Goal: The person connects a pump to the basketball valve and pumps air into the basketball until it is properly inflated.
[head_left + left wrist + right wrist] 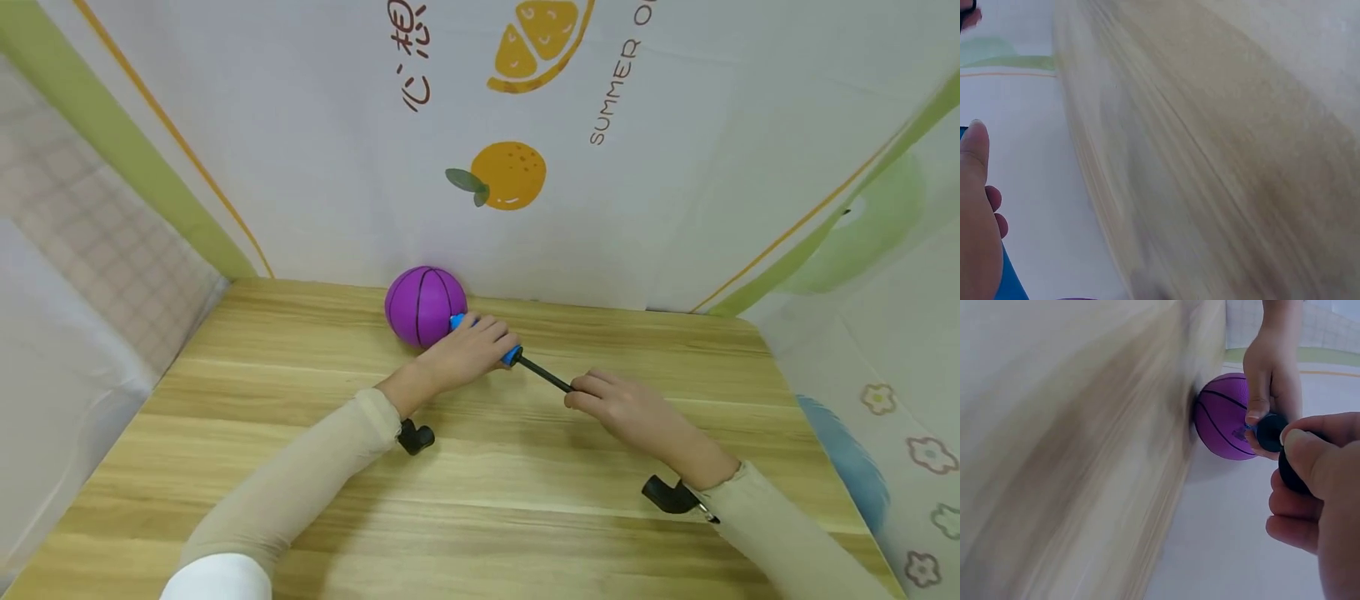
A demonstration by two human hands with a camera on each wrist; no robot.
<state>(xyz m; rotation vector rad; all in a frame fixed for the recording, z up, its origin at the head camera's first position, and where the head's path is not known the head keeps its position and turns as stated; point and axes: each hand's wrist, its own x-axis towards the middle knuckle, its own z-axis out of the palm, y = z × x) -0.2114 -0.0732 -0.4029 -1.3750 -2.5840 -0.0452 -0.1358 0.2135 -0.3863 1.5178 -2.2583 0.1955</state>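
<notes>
A purple ball (pixel 420 304) with black seam lines sits at the back of the table. Against its right side lies the blue barrel of a hand pump (pixel 512 357), which my left hand (pixel 468 350) grips from above. A thin black rod (pixel 545 374) runs from the barrel to my right hand (pixel 622 410). In the right wrist view my right hand (pixel 1329 481) pinches the pump's black handle (pixel 1292 474) between thumb and fingers. Whether a needle enters the ball is hidden. The left wrist view shows only my thumb (pixel 974 153) and some blue barrel (pixel 1010 278).
The wooden table (pixel 480 508) reaches back to a white curtain (pixel 337 192) printed with oranges and lettering. Black mounts hang under the left wrist (pixel 415 437) and the right wrist (pixel 670 495). More patterned cloth hangs on both sides.
</notes>
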